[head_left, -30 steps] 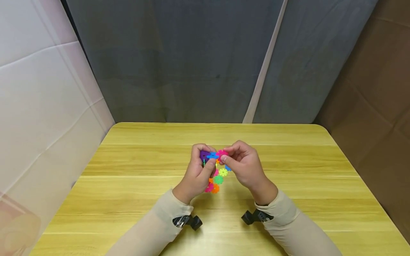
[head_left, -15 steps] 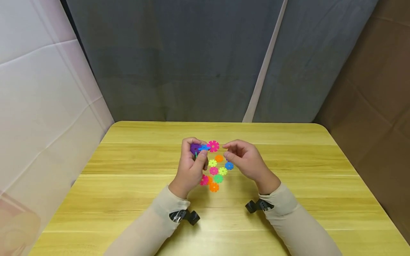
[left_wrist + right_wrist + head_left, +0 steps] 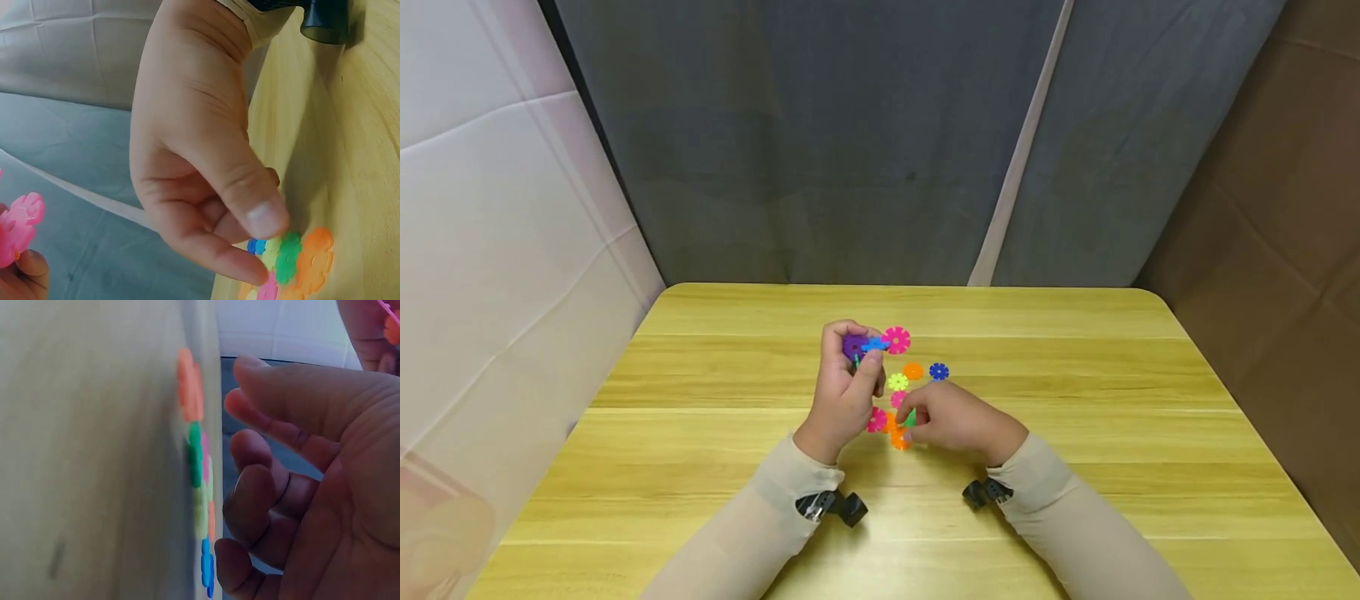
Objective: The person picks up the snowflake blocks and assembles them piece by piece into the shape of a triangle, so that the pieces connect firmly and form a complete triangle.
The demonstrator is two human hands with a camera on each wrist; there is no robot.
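My left hand held the small joined cluster raised at the far left. My right hand, fingers bent, touched the green disc; several loose discs remained on the table.

The left hand is raised, fingers curled and pinching. The right hand lies low, palm down, fingers loosely bent, fingertips apart. Both forearms angle inward.

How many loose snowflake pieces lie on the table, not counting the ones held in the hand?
7 visible: orange, dark blue, yellow-green, pink, pink, green, orange. The right hand covers part of the pile, so more may be hidden.
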